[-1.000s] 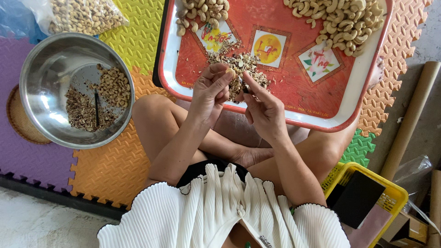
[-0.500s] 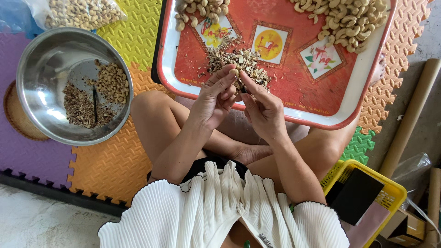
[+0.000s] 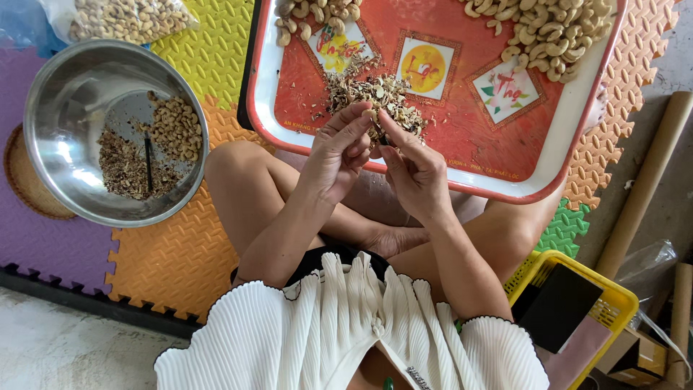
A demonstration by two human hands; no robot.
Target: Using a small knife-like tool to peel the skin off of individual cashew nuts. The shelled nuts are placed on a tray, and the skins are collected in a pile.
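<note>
My left hand (image 3: pixel 338 153) and my right hand (image 3: pixel 413 167) meet over the near edge of a red tray (image 3: pixel 462 155) that rests on my crossed legs. Both hands pinch a small pale cashew nut (image 3: pixel 372 115) between their fingertips. Just beyond the fingers lies a heap of brown husk scraps (image 3: pixel 372 94) on the tray. Piles of pale cashews sit at the tray's far right (image 3: pixel 556 29) and far left (image 3: pixel 310 16).
A steel bowl (image 3: pixel 68 155) at my left holds peeled nuts, brown scraps and a thin dark tool. A clear bag of cashews (image 3: pixel 123 20) lies beyond it. Coloured foam mats (image 3: pixel 166 253) cover the floor. A yellow crate (image 3: pixel 577 310) and cardboard tubes (image 3: pixel 642 188) stand at my right.
Both hands have stayed together at the tray's near edge, with the fingers shifting slightly on the nut. The view has drifted a little.
</note>
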